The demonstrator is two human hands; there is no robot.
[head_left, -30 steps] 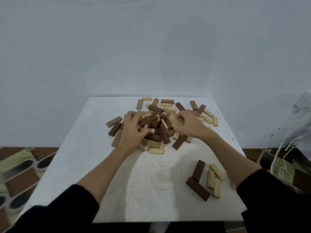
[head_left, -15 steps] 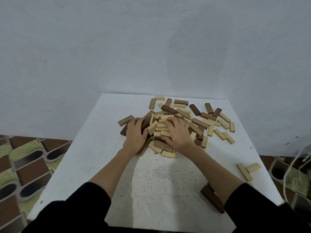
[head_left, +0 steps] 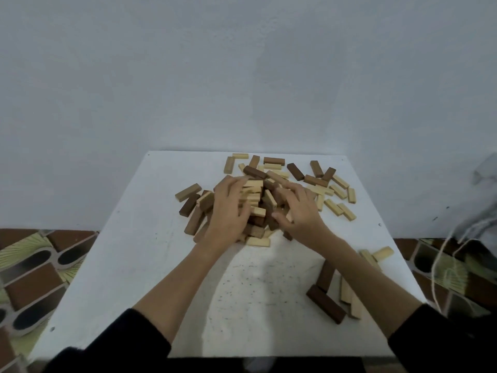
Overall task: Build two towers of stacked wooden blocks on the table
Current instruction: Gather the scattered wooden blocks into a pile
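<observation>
Sitting mid-table [head_left: 129, 265]: a loose pile of wooden blocks [head_left: 255, 200], light, stiff and smooth by the look of them (prone to slide), best pinched across the long sides. Left hand [head_left: 228, 211] and right hand [head_left: 301, 211] cupped round the heap, fingers curled in; fingertips buried, exact hold unclear, no tower showing.
</observation>
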